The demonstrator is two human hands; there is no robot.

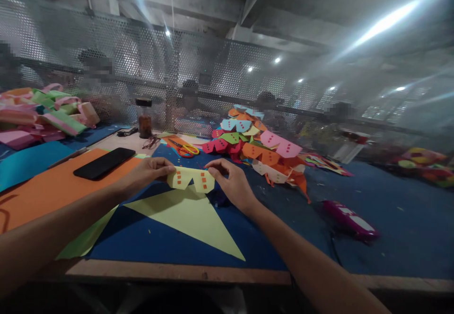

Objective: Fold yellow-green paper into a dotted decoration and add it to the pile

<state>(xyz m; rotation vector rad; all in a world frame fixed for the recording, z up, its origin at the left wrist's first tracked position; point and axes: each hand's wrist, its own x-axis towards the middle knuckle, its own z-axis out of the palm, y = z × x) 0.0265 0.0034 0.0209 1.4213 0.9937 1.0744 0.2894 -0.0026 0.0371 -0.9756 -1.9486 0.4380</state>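
Note:
Between both hands I hold up a pale yellow paper cut-out point(191, 174), shaped like a mask with a notch in its lower edge and small orange squares on each half. My left hand point(151, 172) pinches its left end, and my right hand point(230, 184) has its right end between thumb and fingers. Below it a pale yellow paper triangle point(191, 214) lies flat on the blue table cover point(262, 248). Something dark blue sits behind my right fingers, too hidden to name.
A black phone point(104, 163) rests on orange paper point(39, 186). Scissors point(186, 149), a lidded jar point(144, 120) and a pile of coloured paper cut-outs point(262, 151) stand farther back. A purple case point(349, 220) lies right. Folded paper strips point(49, 113) heap up left. Behind rises a perforated metal screen point(142, 54).

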